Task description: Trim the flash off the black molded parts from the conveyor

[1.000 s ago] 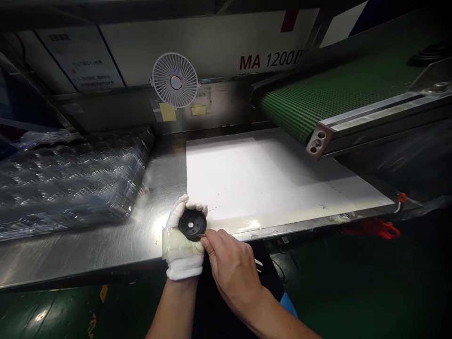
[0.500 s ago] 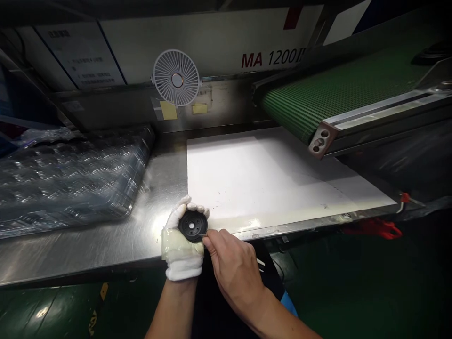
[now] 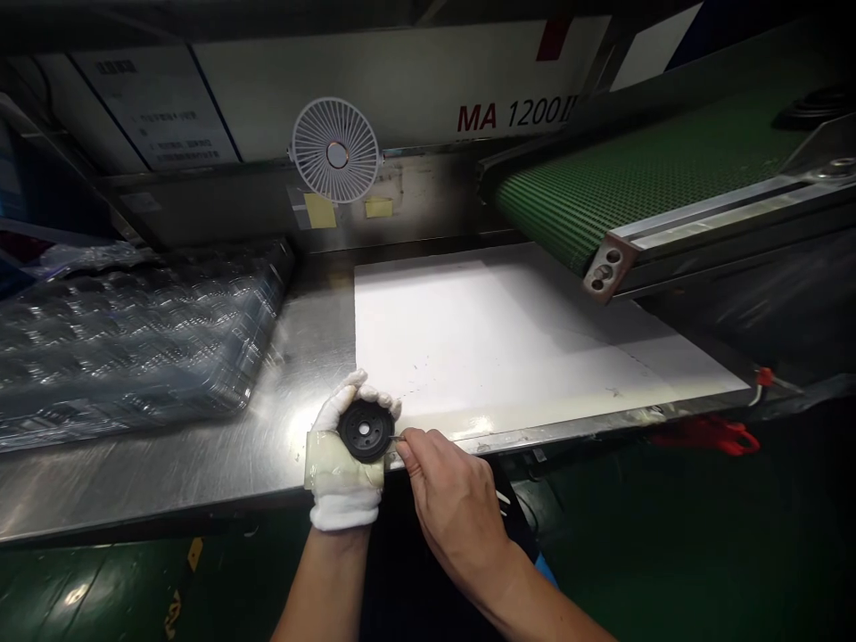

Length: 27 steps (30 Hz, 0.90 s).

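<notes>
A black round plastic disc (image 3: 365, 430) with a small central hole is resting flat in the person's gloved left hand (image 3: 344, 477), its face turned up and its edge sitting among the curled white-gloved fingers (image 3: 348, 385). Being round, it is showing no long axis. The left hand is closing around it from below and is the nearer hand, while the bare right hand (image 3: 456, 510) is coming in from the lower right, just beside the disc. That hand is pinching a thin metal tool (image 3: 399, 438) between thumb and fingers, and the tool's fine tip is reaching the disc's right rim. A white end (image 3: 501, 505) is sticking out past the right hand, though whether it belongs to the tool is hard to tell.

Both hands are working over the front edge of a stainless-steel table (image 3: 201, 446). A white sheet (image 3: 495, 339) is lying on it ahead of them, with a clear plastic tray stack (image 3: 134, 348) to the left. A green mesh conveyor belt (image 3: 621, 178) is sloping down at the upper right, below a small white fan (image 3: 335, 153).
</notes>
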Tool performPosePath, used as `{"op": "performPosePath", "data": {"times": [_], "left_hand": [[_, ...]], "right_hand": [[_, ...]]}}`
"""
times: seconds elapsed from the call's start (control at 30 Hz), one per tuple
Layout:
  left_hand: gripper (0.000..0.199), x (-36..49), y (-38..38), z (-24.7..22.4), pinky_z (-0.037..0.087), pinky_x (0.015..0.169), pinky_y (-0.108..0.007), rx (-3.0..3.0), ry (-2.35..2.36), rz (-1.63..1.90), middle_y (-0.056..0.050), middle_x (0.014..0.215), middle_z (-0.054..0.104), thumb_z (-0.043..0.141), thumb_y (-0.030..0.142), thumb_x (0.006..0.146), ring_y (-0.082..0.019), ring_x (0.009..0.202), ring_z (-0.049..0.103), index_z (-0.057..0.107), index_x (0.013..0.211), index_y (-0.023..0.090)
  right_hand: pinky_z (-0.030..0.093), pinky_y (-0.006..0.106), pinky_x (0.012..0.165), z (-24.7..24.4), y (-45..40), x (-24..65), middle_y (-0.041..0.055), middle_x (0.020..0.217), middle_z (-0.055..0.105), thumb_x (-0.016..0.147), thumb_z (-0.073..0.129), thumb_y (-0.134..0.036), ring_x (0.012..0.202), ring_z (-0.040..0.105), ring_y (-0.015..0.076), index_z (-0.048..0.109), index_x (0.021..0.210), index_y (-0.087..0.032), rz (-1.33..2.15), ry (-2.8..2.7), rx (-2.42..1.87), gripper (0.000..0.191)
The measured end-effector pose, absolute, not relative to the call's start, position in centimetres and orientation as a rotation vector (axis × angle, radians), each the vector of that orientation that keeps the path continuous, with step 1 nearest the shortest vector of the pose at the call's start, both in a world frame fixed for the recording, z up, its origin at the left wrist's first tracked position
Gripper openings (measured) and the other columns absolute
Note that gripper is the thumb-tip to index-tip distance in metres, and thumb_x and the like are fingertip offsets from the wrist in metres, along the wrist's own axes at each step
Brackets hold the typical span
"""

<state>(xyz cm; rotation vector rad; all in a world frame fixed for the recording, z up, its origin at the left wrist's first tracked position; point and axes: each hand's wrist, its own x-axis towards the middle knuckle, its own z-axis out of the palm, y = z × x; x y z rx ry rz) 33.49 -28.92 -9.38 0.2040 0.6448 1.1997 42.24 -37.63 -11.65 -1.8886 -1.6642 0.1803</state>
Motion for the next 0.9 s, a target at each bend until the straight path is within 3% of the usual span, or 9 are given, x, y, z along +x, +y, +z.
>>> {"op": "performPosePath", "data": {"times": [0.37,0.7,0.9], "left_hand": [[0.009,33.7,-28.9,-9.2,0.052,0.068,-0.030,0.201,0.647,1.217,0.000,0.066,0.056,0.061,0.016,0.078,-0.012,0.064,0.057,0.063,0.086,0.014],[0.009,34.1,-29.1,-9.6,0.052,0.069,-0.030,0.202,0.651,1.234,0.001,0.066,0.056,0.062,0.018,0.078,-0.012,0.065,0.057,0.063,0.087,0.015],[0.017,33.9,-29.3,-9.5,0.052,0.080,-0.035,0.217,0.665,1.293,-0.003,0.075,0.062,0.060,0.014,0.078,-0.014,0.075,0.061,0.064,0.094,0.015]], "right_hand": [[0.025,0.028,0.057,-10.9,-38.1,42.0,-0.0014,0.074,0.056,0.101,0.032,-0.032,0.063,0.050,0.0154,0.053,0.084,-0.023,0.328,-1.705,-1.794,0.028],[0.022,0.031,0.056,-11.5,-37.8,42.0,-0.0016,0.072,0.054,0.102,0.032,-0.033,0.062,0.049,0.0167,0.052,0.084,-0.024,0.232,-1.688,-1.876,0.029],[0.022,0.031,0.056,-11.8,-37.9,41.4,-0.0016,0.073,0.055,0.102,0.033,-0.033,0.063,0.050,0.0171,0.053,0.084,-0.024,0.251,-1.722,-1.854,0.028]]}}
